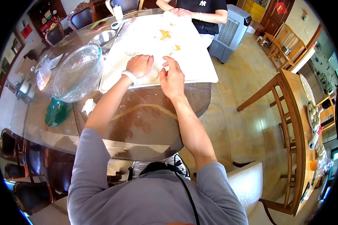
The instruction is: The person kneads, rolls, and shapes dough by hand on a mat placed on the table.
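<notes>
My left hand (pixel 139 66), with a white band at the wrist, rests on a bright white board or mat (pixel 199 69) with yellow printed figures. Its fingers are curled under, so what they hold, if anything, is hidden. Beside it, my right hand (pixel 172 78) hovers over or touches the mat, fingers bent and apart. Between the two hands lies a pale lump (pixel 151 75), perhaps dough, hard to tell from the glaring white surface. A large glass bowl (pixel 79 73) with whitish residue stands left of the mat.
Across the table another person's hands (pixel 180 13) are at the mat's far edge. On the glass-topped table (pixel 146 131) sit a crumpled tissue (pixel 88 106), a green leaf-shaped item (pixel 57 112), a plastic bag (pixel 44 73) and a metal bowl (pixel 102 37). An air cooler (pixel 229 33) stands behind.
</notes>
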`<state>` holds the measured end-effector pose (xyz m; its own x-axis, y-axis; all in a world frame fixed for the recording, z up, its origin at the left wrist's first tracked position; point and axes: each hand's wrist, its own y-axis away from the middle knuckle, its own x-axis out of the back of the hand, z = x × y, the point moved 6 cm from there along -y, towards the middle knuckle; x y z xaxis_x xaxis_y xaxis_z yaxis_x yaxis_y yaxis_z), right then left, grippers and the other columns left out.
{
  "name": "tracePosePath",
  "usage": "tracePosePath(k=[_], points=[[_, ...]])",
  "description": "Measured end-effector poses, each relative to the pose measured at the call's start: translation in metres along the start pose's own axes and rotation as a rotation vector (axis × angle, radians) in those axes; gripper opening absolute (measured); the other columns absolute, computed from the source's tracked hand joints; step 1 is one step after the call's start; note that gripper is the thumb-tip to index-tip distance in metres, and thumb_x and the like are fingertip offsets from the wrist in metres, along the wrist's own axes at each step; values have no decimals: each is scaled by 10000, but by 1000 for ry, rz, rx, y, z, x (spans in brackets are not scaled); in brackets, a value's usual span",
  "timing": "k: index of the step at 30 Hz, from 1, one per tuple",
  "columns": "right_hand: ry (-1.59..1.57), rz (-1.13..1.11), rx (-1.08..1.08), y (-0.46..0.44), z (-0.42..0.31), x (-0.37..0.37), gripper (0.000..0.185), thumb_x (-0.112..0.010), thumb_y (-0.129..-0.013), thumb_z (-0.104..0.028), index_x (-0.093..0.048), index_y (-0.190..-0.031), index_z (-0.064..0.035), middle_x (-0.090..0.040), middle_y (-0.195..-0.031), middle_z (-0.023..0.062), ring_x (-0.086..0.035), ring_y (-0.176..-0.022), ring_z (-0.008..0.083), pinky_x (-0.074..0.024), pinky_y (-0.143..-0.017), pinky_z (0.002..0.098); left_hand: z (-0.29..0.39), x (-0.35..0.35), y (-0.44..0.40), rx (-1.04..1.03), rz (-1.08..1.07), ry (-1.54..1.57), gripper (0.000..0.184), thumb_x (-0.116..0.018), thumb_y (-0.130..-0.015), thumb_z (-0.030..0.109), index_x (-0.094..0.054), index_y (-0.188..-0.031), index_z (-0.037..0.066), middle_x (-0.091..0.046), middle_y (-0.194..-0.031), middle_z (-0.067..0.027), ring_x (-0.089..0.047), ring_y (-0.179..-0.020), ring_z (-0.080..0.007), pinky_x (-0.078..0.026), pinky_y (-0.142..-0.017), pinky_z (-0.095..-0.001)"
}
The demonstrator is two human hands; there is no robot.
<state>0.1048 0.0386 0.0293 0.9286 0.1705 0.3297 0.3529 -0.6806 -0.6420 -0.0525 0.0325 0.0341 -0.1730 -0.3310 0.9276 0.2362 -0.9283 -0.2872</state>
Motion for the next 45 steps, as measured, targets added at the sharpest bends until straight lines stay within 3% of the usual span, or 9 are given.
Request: tracePosePath(k=[5,11,14,23,26,28,34,41,45], points=[[-83,79,95,1,-27,4,401,-543,-756,76,-518,-1137,-48,-603,-952,132,-618,-691,249,-504,-611,318,-5,-22,4,-80,-35,-153,328,-440,-882,288,-617,-791,27,-644,-817,-203,-614,-780,-392,-476,-682,-487],[-57,71,145,-3,-25,0,434,-541,-756,14,-460,-1173,-73,-562,-1016,194,-588,-782,398,-505,-665,456,-60,-72,-50,-221,-193,-386,228,-451,-879,166,-569,-1058,90,-639,-997,-176,-613,-922,-349,-490,-799,-425],[33,68,79,0,-10,6,410,-529,-760,15,-456,-1157,-58,-553,-965,201,-578,-742,410,-487,-634,473,-51,-76,-61,-7,-152,-104,260,-402,-931,250,-564,-999,58,-620,-956,-214,-589,-925,-387,-465,-772,-460],[84,4,13,4,-2,-4,350,-529,-756,12,-465,-1095,-47,-539,-923,212,-572,-721,421,-464,-629,497,-8,7,-3,-85,132,199,406,-474,-931,332,-530,-714,-7,-559,-660,-219,-529,-661,-419,-400,-626,-463],[70,17,-9,5,-2,-4,349,-535,-752,13,-474,-1088,-58,-545,-939,205,-576,-730,420,-467,-637,493,14,5,32,-282,193,-35,279,-587,-842,232,-528,-1007,16,-558,-933,-199,-535,-848,-392,-423,-716,-448],[65,18,-35,6,-2,-2,343,-540,-755,5,-480,-1086,-61,-548,-941,199,-578,-736,419,-468,-644,492,25,1,50,-304,156,-184,507,-649,-755,142,-421,-1194,32,-483,-1155,-180,-492,-1012,-392,-426,-805,-450],[20,30,-88,5,7,-5,348,-567,-769,-39,-482,-1105,-61,-553,-981,195,-583,-773,396,-480,-695,465,-13,-16,22,-162,114,-65,474,-643,-814,220,-426,-1178,7,-537,-1093,-218,-539,-998,-385,-441,-803,-432],[-385,-74,-305,3,24,-33,564,-448,-928,-416,-375,-1309,-7,-520,-1180,240,-582,-977,368,-442,-883,385,-22,5,38,405,196,972,586,-512,-912,479,-429,-1203,-23,-553,-1149,-166,-565,-1006,-235,-454,-850,-360],[-518,-131,-346,8,-29,-25,625,-397,-942,-480,-358,-1317,19,-544,-1166,280,-548,-1078,380,-420,-918,361,30,23,76,295,81,1396,609,-389,-953,511,-366,-1301,12,-431,-1315,-113,-405,-1233,-195,-319,-1031,-334]])
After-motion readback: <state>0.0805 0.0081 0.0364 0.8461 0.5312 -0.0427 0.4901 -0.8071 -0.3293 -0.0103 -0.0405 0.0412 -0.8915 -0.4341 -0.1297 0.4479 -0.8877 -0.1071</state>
